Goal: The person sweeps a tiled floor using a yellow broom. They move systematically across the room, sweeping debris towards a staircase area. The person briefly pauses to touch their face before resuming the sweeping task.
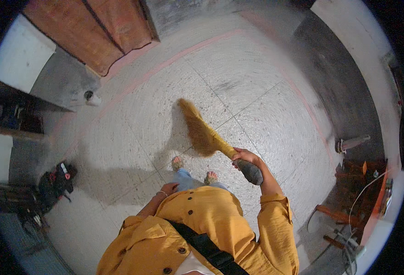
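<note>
My right hand (pixel 247 157) is wrapped round a soft grass broom (pixel 216 139), just where its yellow bound neck meets a dark, thick grip end. The broom slants away to the far left, in front of my feet. Its brown bristles (pixel 197 130) fan out over the floor; whether they touch it I cannot tell. Low beside my left thigh is my left hand (pixel 170 187), empty, with its fingers loosely stretched against the jeans.
Pale speckled floor tiles (pixel 257 110) spread around me. A brown door or curtain (pixel 115 32) stands at the far left. Shelves (pixel 14 123) and a dark bag-like heap (pixel 55 183) lie leftward. Wooden furniture (pixel 362 192) with a pale cable is at right, near the wall.
</note>
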`<state>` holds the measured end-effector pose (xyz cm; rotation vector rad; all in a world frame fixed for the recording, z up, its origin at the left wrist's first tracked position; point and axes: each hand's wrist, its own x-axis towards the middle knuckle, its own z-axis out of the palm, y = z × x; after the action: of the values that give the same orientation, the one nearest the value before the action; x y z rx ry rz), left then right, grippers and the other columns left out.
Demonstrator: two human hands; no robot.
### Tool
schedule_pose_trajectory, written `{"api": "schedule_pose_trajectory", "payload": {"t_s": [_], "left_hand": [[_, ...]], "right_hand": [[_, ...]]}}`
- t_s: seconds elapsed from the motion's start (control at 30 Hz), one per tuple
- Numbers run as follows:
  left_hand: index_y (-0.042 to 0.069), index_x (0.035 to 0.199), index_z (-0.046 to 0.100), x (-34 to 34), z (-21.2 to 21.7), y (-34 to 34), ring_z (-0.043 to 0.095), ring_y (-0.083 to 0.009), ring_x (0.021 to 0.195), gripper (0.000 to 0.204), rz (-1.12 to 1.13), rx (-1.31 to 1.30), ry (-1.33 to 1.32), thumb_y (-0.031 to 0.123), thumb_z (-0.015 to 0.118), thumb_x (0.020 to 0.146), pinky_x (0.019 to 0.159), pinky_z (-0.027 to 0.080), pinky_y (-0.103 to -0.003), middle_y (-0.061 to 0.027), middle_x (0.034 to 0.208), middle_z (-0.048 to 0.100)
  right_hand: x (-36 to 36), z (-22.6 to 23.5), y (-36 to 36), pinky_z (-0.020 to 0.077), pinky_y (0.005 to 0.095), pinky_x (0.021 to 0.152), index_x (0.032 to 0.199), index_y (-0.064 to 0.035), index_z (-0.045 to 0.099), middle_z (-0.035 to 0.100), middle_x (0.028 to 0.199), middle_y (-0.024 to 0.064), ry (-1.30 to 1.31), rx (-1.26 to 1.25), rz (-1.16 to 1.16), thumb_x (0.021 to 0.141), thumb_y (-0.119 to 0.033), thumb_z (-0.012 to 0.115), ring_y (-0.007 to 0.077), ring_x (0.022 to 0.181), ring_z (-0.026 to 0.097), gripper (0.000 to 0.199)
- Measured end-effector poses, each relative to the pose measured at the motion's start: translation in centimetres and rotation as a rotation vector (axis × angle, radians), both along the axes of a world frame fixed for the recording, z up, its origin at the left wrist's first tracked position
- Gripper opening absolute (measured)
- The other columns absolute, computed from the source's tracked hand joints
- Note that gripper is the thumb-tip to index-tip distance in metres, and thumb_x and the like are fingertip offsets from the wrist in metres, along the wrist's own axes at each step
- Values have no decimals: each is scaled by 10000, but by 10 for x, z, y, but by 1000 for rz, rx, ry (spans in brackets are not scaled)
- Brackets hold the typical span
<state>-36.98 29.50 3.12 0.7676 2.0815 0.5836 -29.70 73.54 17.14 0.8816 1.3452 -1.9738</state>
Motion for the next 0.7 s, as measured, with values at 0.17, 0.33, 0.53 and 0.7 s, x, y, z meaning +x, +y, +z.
{"api": "schedule_pose_trajectory", "payload": {"t_s": [0.17, 0.33, 0.53, 0.7], "left_hand": [[82, 1105, 543, -74, 24, -4, 584, -256, 866, 320, -125, -66, -97, 206, 516, 811, 783, 465, -360, -116, 970, 606], [80, 1110, 539, -127, 23, -36, 585, -263, 854, 331, -168, -202, -152, 185, 505, 799, 780, 464, -361, -128, 939, 610], [95, 1125, 533, -168, 13, -45, 581, -273, 884, 354, -272, -214, -152, 195, 499, 787, 774, 461, -372, -135, 973, 605], [106, 1124, 536, -183, -10, -34, 578, -274, 895, 333, -328, -218, -190, 175, 490, 802, 778, 463, -366, -126, 985, 603]], "right_hand": [[-24, -14, 6, 473, 311, 460, 1213, -108, 371, 532, 717, 82, 20, 18, -219, 704, -143, 599, 184, 545, 544, 559], [-37, -29, -43, 471, 326, 452, 1278, -90, 288, 529, 716, 77, 84, 224, -520, 685, -57, 629, 191, 527, 542, 685], [27, -35, -107, 493, 385, 418, 1352, -153, 14, 528, 762, 122, -138, 345, -815, 700, 29, 558, 270, 522, 569, 869], [60, -42, -109, 471, 354, 434, 1049, -38, 406, 514, 675, 104, -173, 355, -1030, 725, -59, 544, 245, 509, 553, 352]]}}
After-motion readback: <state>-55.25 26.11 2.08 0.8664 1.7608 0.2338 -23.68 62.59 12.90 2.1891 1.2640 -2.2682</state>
